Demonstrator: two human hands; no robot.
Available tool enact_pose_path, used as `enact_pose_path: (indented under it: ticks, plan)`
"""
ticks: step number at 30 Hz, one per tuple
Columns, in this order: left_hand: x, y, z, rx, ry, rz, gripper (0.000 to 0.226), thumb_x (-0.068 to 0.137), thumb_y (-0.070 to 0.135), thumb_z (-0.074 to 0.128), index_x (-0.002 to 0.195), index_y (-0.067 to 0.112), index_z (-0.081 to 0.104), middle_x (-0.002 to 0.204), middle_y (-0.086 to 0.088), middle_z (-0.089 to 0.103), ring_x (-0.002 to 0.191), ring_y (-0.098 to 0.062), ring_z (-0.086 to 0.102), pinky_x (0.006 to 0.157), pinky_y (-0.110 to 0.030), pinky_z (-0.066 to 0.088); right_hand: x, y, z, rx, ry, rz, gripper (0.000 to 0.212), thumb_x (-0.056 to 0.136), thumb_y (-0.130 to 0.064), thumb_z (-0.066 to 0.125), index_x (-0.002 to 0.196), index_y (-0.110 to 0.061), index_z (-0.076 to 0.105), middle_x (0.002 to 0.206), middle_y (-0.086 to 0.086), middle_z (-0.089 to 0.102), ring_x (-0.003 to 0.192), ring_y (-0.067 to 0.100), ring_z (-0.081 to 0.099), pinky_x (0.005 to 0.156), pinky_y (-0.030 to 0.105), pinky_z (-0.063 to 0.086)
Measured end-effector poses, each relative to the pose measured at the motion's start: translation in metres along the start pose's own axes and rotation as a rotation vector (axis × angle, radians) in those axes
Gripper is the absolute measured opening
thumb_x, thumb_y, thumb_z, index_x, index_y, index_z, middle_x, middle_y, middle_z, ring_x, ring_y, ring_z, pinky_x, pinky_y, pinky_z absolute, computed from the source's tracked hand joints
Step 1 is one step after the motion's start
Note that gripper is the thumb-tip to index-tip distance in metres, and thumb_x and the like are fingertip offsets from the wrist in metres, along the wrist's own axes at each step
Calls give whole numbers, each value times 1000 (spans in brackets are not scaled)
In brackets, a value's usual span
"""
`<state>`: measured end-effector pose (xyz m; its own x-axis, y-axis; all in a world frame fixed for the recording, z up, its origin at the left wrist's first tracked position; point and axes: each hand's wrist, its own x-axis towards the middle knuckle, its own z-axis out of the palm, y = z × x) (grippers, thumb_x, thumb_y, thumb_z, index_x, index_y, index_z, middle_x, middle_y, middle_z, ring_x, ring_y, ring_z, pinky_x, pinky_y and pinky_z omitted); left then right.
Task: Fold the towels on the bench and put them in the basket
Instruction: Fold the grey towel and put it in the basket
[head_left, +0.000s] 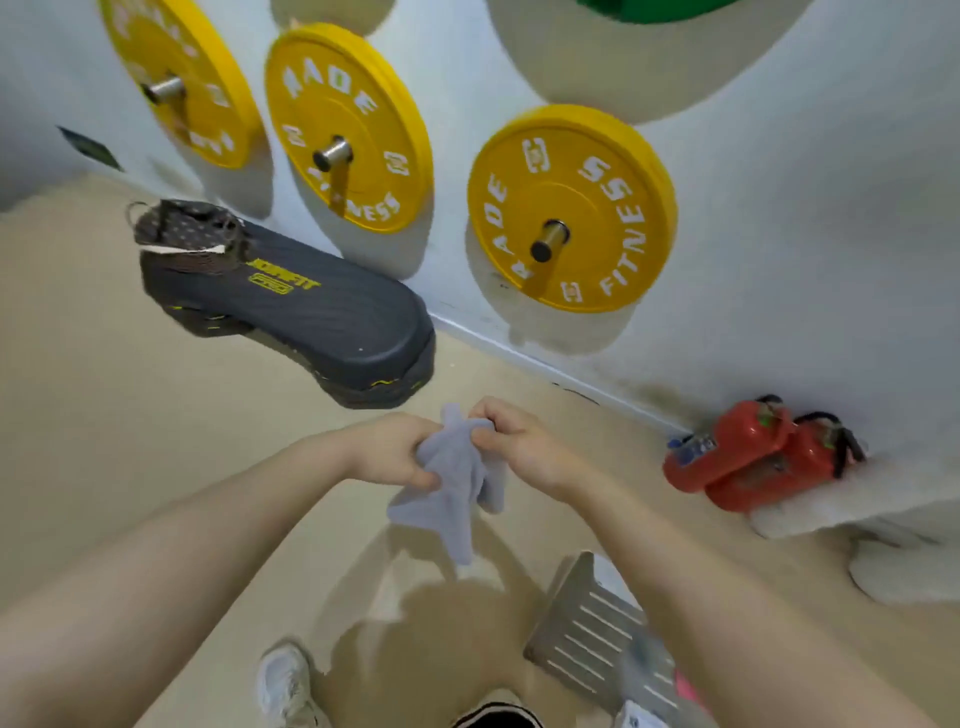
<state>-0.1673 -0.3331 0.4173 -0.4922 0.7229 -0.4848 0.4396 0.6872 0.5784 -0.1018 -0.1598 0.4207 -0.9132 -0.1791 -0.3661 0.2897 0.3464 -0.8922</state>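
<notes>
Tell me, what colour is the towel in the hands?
The towel is pale grey-lavender, plain, seen in the head view.

Pale lavender-grey towel (457, 483); yellow weight plates (571, 208) with white lettering; dark grey step platform (311, 317) with yellow logo; red extinguishers (753, 457); grey slotted basket (592, 639), apparently.

The nearest yellow weight plate (571, 208) on the wall reads "RADE FITNESS" in white letters, the middle yellow plate (348, 127) shows "RADE" and a partly hidden "NESS", and the yellow logo on the dark step platform (311, 312) is too blurred to read.
</notes>
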Motion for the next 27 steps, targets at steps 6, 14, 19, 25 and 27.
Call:
enact_pose_path:
  ticks: [6, 14, 19, 25, 27]
  plan:
    - [-119, -139, -61, 34, 267, -205, 23, 75, 29, 55, 58, 20, 40, 59, 5, 45, 64, -18, 42, 51, -23, 30, 100, -93, 117, -261, -319, -74, 13, 81, -12, 52, 72, -17, 44, 71, -5, 41, 65, 8, 37, 58, 21, 30]
    - [-221, -273, -143, 132, 610, -214, 16, 76, 25, 49, 62, 18, 46, 69, 3, 51, 74, -23, 48, 59, -34, 37, 223, -193, 269, 123, -258, 177, 47, 98, -50, 24, 84, -14, 51, 72, 4, 54, 62, 15, 54, 59, 22, 45]
    - [-246, -344, -174, 203, 568, -269, 32, 81, 21, 50, 58, 21, 28, 65, 4, 41, 71, -23, 43, 54, -31, 28, 287, -218, 328, 17, -402, 166, 33, 96, -35, 40, 90, -10, 62, 89, 14, 59, 81, 26, 51, 75, 35, 45]
    - [-241, -434, -244, 66, 479, -299, 12, 81, 17, 49, 93, 18, 53, 85, 1, 58, 82, -23, 51, 70, -36, 45, 389, -251, 358, 48, -461, 213, 57, 95, -50, 38, 113, -1, 61, 103, 13, 57, 92, 24, 52, 78, 26, 49]
    - [-228, -467, -272, 52, 447, -280, 20, 83, 15, 47, 100, 20, 55, 94, -2, 62, 86, -23, 53, 75, -37, 47, 436, -270, 360, 47, -498, 195, 47, 92, -46, 48, 110, -5, 63, 102, 12, 56, 92, 22, 51, 78, 23, 47]
